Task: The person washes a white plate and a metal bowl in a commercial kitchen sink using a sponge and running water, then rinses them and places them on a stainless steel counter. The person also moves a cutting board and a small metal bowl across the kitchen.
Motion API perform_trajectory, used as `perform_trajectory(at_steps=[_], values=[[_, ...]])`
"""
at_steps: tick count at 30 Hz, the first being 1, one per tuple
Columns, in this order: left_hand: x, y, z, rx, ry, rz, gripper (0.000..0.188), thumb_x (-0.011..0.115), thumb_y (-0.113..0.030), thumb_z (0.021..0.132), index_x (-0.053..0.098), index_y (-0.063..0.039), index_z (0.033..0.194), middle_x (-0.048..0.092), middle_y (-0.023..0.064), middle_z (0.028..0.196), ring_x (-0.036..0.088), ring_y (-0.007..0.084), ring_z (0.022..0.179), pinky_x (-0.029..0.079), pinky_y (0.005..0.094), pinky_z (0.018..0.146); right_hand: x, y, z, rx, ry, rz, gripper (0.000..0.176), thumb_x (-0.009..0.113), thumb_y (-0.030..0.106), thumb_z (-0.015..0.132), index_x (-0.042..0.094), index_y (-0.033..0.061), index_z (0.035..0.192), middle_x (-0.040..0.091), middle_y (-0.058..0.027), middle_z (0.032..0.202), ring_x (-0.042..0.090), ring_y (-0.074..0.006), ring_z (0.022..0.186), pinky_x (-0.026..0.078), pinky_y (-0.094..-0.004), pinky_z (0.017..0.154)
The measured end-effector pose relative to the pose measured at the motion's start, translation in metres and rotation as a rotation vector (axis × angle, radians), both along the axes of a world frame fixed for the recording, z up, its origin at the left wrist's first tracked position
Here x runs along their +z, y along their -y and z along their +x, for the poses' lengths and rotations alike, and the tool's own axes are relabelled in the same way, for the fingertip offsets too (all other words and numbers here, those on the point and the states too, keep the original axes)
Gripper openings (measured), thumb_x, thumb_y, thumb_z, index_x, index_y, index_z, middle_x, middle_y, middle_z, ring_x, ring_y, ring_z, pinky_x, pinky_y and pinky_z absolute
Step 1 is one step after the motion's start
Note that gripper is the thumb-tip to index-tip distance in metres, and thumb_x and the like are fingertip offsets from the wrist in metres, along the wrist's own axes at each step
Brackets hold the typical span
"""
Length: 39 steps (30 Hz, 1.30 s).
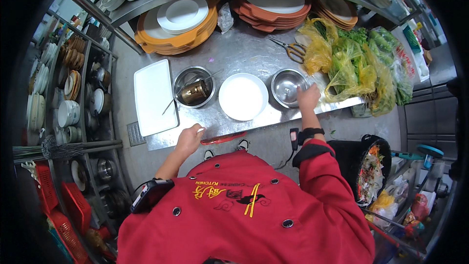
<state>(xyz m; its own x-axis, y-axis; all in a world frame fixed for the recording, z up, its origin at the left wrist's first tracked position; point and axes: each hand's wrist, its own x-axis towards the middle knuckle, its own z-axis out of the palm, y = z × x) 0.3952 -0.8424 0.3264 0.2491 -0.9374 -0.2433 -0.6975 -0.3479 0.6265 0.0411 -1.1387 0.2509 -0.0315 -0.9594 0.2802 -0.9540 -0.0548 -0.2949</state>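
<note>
My right hand (pixel 309 97) is at the right rim of a stainless steel bowl (pixel 287 88), thumb over the edge and the other fingers outside it. The bowl holds no food that I can see. My left hand (pixel 188 140) is closed in front of the steel table's near edge, with the end of a small white object (pixel 200 130) poking out; most of it is hidden. Between the hands sits a round white dish (pixel 243 97). Left of it, a second steel bowl (pixel 179 99) contains a bronze-coloured metal canister (pixel 194 92) and a thin metal utensil (pixel 168 106).
A white rectangular tray (pixel 155 97) lies at the table's left end. Scissors (pixel 295 51) and bagged greens (pixel 348 69) are on the right. Stacked orange-rimmed plates (pixel 176 40) line the back under a shelf. Beside me on the right stands a black waste bin (pixel 342 165).
</note>
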Motion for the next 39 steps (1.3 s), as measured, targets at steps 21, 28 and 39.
perform_trajectory(at_steps=[21,28,39], values=[[-0.067,0.057,-0.014,-0.906,0.358,-0.415,0.012,0.056,-0.007,0.07,0.052,-0.007,0.081,0.052,0.0111,0.086,0.051,0.0308,0.088,0.042,0.0397,0.081,0.11,-0.194,-0.059,-0.469,1.062,0.499,0.028,0.05,0.004,0.072,0.061,-0.0085,0.095,0.064,-0.0175,0.074,0.063,-0.0217,0.051,0.052,-0.0321,0.044],[-0.102,0.052,0.01,-0.854,0.345,-0.483,0.024,0.051,-0.002,0.076,0.052,0.003,0.1,0.051,0.0231,0.11,0.048,0.0391,0.103,0.038,0.0448,0.093,0.128,-0.352,-0.05,-0.782,0.904,0.293,0.034,0.054,0.012,0.069,0.064,-0.0028,0.098,0.064,-0.0179,0.07,0.064,-0.0235,0.055,0.051,-0.0352,0.053],[-0.053,-0.005,-0.033,-1.11,0.115,-0.581,0.035,0.053,0.001,0.078,0.05,0.003,0.113,0.049,0.0236,0.119,0.046,0.0399,0.112,0.036,0.0446,0.098,0.135,-0.613,0.042,-1.318,0.989,0.054,0.032,0.051,0.01,0.073,0.063,-0.0011,0.1,0.065,-0.0198,0.079,0.066,-0.0265,0.064,0.052,-0.0374,0.057]])
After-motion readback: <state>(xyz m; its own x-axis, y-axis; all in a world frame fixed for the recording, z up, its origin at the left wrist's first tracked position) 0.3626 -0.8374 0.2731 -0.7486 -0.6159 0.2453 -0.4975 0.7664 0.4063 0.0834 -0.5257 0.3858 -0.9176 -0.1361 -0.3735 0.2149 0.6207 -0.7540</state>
